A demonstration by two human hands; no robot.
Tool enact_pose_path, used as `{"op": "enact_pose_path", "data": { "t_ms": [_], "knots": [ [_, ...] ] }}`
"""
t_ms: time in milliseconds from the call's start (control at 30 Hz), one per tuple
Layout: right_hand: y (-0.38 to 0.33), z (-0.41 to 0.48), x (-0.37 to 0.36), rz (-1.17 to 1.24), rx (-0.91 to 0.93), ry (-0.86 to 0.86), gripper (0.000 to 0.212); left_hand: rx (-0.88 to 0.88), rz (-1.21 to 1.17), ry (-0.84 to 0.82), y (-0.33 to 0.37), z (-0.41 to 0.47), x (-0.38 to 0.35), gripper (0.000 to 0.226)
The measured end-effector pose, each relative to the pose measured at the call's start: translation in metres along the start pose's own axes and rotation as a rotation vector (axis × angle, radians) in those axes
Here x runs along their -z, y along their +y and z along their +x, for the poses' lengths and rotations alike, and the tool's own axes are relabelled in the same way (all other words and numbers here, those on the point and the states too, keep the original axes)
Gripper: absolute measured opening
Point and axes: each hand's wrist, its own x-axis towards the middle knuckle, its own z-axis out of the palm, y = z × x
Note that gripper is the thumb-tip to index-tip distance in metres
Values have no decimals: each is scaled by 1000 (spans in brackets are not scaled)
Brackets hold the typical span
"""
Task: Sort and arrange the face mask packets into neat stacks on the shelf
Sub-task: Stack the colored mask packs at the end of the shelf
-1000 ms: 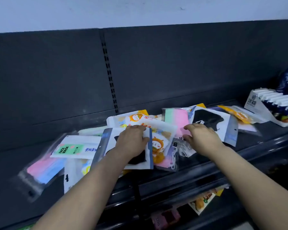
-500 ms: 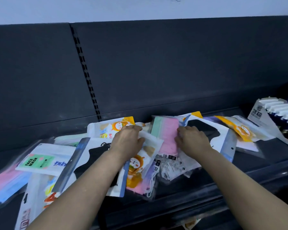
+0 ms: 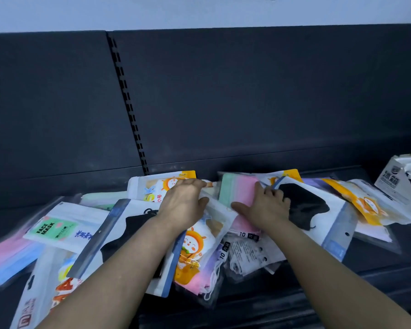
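Dark shelf, dark grey back panel w/ slotted upright, pale wall above. Mask packets lie on shelf in a loose overlapping heap, mostly front-centre.

L hand: palm down. Thumb on front of cartoon packet (white, orange figure), fingers curled over its top edge, so pinching it. Packet tilted, lower end on heap.

R hand: just right of L hand, not touching it. Thumb stretched flat on pink-green packet; fingertips curled at edge of black-mask packet. Can't tell whether it grips either or only rests on them.

Below & between hands: clear packet w/ "10" label, partly under cartoon packet.

Under L forearm: 2nd black-mask packet, blue side strip. Behind L hand, near back panel: orange-topped packet. Further left of L hand: "FACE MASK" packet, green label. Beyond that, pink-blue packet at frame edge.

Right of R hand: orange cartoon packets, overlapping. Far right: white carton, cut off by frame; contents not readable.
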Motion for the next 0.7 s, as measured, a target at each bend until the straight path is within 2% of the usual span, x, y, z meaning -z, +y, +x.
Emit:
{"op": "enact_pose_path", "data": {
  "t_ms": [100, 233, 333, 533, 700],
  "knots": [
    [5, 6, 5, 71, 12, 10, 84, 1, -12, 4, -5, -1, -1, 46],
    [11, 10, 8, 280, 22, -45, 86, -10, -22, 8, -5, -4, 0, 45],
    [11, 10, 10, 351, 47, -58, 84, -27, -24, 17, -1, -4, 2, 44],
    [28, 7, 30, 365, 94, 60, 75, -32, -11, 24, 2, -2, 9, 42],
    [51, -5, 49, 502, 130, 176, 73, -23, 5, 13, -3, -7, 12, 41]
  ]
}}
